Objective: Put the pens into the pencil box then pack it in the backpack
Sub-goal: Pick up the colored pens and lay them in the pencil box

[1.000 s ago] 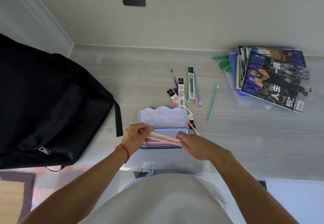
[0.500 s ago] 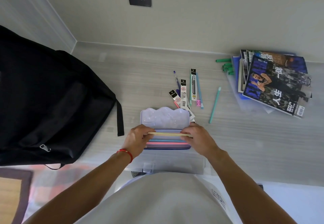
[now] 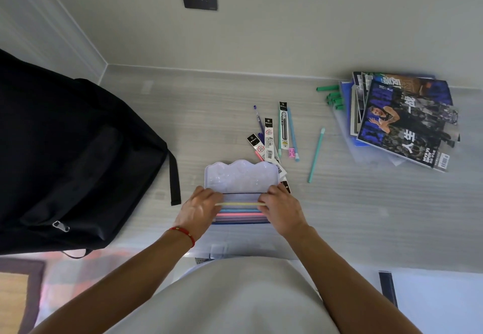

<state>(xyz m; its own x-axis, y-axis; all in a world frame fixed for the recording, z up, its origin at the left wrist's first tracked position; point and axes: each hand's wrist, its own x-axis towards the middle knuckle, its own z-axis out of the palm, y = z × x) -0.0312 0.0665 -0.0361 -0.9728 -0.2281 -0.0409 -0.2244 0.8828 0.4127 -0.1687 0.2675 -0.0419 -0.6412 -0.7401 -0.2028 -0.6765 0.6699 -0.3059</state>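
Pale wood-look desk (image 3: 209, 114) w/ a grey wall behind, black backpack (image 3: 65, 151) parked at the left, prob so the box can be slid straight in later. Pencil box (image 3: 241, 177) is laid open right in front of the body, lid flipped back, pastel pens already lined up inside. A yellow pen (image 3: 239, 204) is pinched at both ends, left hand (image 3: 197, 212) on one tip and right hand (image 3: 281, 209) on the other, kept level so it drops in flat beside the rest. Loose pens & refill packs (image 3: 271, 137) are left just behind the lid, a teal pen (image 3: 315, 154) off to the right, magazines (image 3: 402, 122) further out. Vs a sec ago: the pens were held fanned and tilted above the box; now they're laid down, only the yellow one is held, and it's been leveled and lowered.
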